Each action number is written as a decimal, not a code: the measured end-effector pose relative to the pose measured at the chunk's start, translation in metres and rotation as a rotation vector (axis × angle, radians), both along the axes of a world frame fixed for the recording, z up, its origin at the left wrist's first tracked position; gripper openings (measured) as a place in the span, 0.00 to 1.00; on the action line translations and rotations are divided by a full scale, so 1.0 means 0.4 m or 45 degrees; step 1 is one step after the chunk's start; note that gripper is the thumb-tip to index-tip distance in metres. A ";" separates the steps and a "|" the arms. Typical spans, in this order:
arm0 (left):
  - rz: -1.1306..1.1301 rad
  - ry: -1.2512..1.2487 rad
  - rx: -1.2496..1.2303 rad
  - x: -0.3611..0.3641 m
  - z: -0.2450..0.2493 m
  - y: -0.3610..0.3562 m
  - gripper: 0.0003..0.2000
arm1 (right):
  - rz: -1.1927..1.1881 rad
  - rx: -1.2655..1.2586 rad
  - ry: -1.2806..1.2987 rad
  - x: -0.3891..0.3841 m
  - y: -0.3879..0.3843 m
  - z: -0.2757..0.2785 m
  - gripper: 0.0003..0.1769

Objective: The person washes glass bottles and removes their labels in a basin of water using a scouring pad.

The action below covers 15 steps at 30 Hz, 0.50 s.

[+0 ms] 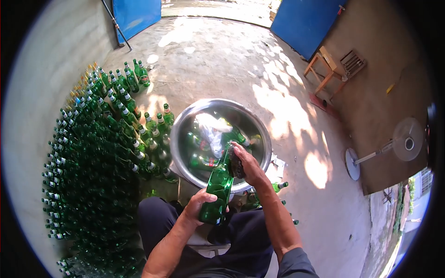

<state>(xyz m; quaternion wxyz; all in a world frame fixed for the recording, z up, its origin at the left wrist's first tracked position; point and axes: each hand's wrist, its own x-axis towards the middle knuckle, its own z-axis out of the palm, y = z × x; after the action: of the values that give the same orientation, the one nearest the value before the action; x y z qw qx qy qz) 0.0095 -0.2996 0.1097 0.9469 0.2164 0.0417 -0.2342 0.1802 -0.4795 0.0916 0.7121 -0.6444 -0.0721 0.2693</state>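
My left hand (198, 206) is closed around the lower part of a green glass bottle (217, 192), tilted with its neck pointing away over the basin. At the neck, my right hand (249, 166) grips a dark scrubbing pad (237, 165) against the side of the glass. Beneath the neck stands a round metal basin (267, 134) of water. Several green bottles (197, 161) with labels lie in the water, and a white cloth or bag (212, 132) is bunched among them. The bottle in my hands shows no label on the side facing me.
A dense crowd of upright green bottles (92, 180) fills the floor on the left, reaching close to the basin. More bottles (280, 186) lie to the basin's right. A standing fan (383, 148) and a wooden stool (331, 69) are along the right wall. Blue doors (303, 23) stand open ahead.
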 end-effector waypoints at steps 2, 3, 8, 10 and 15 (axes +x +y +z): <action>-0.031 0.028 -0.031 0.006 -0.009 0.003 0.29 | -0.036 0.072 0.037 0.002 0.013 0.000 0.29; -0.027 0.035 -0.088 0.007 -0.020 0.000 0.29 | -0.027 0.097 0.089 0.004 0.012 0.001 0.30; -0.031 0.192 -0.158 0.003 -0.089 -0.028 0.28 | 0.031 -0.038 0.004 0.012 0.009 0.038 0.33; -0.019 0.193 -0.147 0.005 -0.108 -0.030 0.28 | -0.007 0.008 -0.044 0.024 0.005 0.021 0.32; -0.001 0.158 0.203 0.027 -0.083 -0.019 0.28 | -0.034 0.033 -0.039 0.042 -0.011 -0.012 0.31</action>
<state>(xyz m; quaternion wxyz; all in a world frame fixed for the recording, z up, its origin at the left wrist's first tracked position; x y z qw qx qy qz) 0.0202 -0.3071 0.0765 0.9221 0.2763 0.1187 -0.2437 0.1969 -0.4840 0.0870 0.7227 -0.6400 -0.0778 0.2490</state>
